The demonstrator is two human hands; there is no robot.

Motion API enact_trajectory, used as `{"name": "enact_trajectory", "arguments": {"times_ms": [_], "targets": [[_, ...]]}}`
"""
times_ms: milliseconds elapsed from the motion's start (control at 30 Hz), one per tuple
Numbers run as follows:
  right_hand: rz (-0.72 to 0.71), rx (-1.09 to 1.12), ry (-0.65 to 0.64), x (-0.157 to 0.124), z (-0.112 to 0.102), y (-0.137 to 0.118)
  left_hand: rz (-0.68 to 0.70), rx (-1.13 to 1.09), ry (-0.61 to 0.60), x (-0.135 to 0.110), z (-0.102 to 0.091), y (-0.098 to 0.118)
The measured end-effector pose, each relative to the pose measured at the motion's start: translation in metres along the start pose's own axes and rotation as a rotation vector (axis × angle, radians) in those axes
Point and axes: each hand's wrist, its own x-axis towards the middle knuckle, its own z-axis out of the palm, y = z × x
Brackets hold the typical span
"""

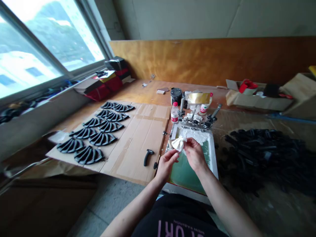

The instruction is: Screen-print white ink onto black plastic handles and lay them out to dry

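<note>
Right hand [195,154] pinching white wad [178,144] over green screen [185,172]; left hand [166,164] near; black fan-shaped pieces [103,139] on cardboard [139,138].

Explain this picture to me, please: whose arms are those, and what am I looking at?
Those arms belong to a person, not a robot; a camera worn on the person's head looks forward and down. The right hand pinches a crumpled white cloth; the left hand is close beside it, though contact is unclear. Beneath them lies a framed green printing screen. To the left, a cardboard sheet bears black fan-shaped parts and one black T-shaped handle; to the right is a heap of black pieces.
</note>
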Motion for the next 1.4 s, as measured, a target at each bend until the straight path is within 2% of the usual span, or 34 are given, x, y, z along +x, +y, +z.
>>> {"name": "enact_trajectory", "arguments": {"times_ms": [133, 367, 533, 667, 767, 867, 967, 1033, 1133, 1200, 1267, 1333, 1400], "targets": [[0.048, -0.101, -0.12, -0.006, 0.014, 0.015, 0.069, -0.152, 0.179, -0.014, 0.002, 0.007], [0.152, -0.276, -0.326, -0.016, 0.046, 0.056, 0.138, -0.299, 0.562, -0.049, -0.032, 0.011], [0.209, -0.339, -0.527, -0.034, 0.09, 0.09, 0.238, -0.334, 0.716, -0.074, -0.08, 0.012], [0.218, -0.347, -0.665, -0.046, 0.141, 0.127, 0.277, -0.385, 0.747, -0.084, -0.137, 0.015], [0.3, -0.329, -0.734, -0.051, 0.19, 0.164, 0.281, -0.43, 0.759, -0.087, -0.192, 0.019], [0.453, -0.301, -0.744, -0.053, 0.242, 0.199, 0.262, -0.435, 0.825, -0.09, -0.26, 0.025], [0.617, -0.236, -0.695, -0.051, 0.287, 0.221, 0.261, -0.395, 0.956, -0.094, -0.344, 0.033], [0.71, -0.07, -0.625, -0.047, 0.309, 0.225, 0.283, -0.333, 1.071, -0.094, -0.408, 0.042], [0.779, 0.257, -0.574, -0.038, 0.331, 0.217, 0.331, -0.145, 1.231, -0.083, -0.514, 0.067], [0.761, 0.374, -0.578, -0.032, 0.34, 0.206, 0.328, -0.012, 1.341, -0.067, -0.582, 0.092], [0.712, 0.413, -0.58, -0.027, 0.345, 0.194, 0.287, 0.004, 1.35, -0.051, -0.64, 0.116], [0.662, 0.422, -0.581, -0.025, 0.347, 0.183, 0.17, 0.021, 1.339, -0.04, -0.685, 0.132], [0.615, 0.426, -0.576, -0.026, 0.345, 0.175, 0.065, 0.119, 1.35, -0.035, -0.71, 0.133]]}}
